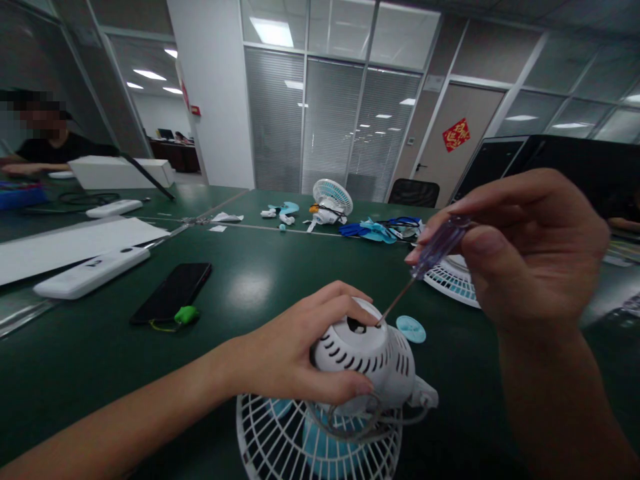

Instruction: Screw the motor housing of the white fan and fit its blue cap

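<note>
Fan housing [377, 359], clasped by my left grip [295, 350], lies below-left of my right grip [537, 250], pinching a slanted screwdriver [440, 248].

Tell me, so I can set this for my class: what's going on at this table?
A person's left hand grips a white fan motor housing, with the fan's grille below it in view. The right hand holds a purple-tinted, clear-handled screwdriver, its tip at the top of the housing beside a dark opening. Whether it is turning a screw can't be seen. A light-blue round plastic cap lies on the table just beyond.
</note>
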A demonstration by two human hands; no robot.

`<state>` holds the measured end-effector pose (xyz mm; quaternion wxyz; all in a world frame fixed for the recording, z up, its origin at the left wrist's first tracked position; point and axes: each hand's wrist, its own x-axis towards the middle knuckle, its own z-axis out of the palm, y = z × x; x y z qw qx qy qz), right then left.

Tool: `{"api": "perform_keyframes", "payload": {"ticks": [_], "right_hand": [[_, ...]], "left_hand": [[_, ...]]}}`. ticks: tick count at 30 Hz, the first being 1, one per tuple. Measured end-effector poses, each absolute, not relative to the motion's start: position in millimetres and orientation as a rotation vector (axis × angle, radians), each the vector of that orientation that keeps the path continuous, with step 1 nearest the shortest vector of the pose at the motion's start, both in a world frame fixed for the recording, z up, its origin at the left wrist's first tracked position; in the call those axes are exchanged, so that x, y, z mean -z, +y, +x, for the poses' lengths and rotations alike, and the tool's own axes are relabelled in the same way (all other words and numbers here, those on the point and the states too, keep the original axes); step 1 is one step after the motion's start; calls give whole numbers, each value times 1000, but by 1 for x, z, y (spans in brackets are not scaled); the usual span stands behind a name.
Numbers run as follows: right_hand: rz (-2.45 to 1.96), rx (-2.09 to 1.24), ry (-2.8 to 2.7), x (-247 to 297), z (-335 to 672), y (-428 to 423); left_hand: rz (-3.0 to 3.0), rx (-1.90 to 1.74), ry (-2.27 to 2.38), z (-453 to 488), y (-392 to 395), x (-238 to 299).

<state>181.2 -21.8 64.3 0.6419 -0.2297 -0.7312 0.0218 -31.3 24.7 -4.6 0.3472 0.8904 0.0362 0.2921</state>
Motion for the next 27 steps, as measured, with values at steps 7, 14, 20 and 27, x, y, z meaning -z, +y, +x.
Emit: {"api": "perform_keyframes", "payload": {"ticks": [7, 14, 20, 27], "right_hand": [[-575, 43, -1630, -65, 180, -24], [-595, -25, -1712, -65, 182, -26], [-612, -58, -1727, -64, 180, -27], [-651, -9, -1712, -62, 182, -23]], "left_hand": [[2302, -757, 91, -30, 24, 3], [2301, -772, 81, -29, 24, 3], [2312, -760, 88, -30, 24, 2], [2316, -756, 95, -30, 25, 3]]}}
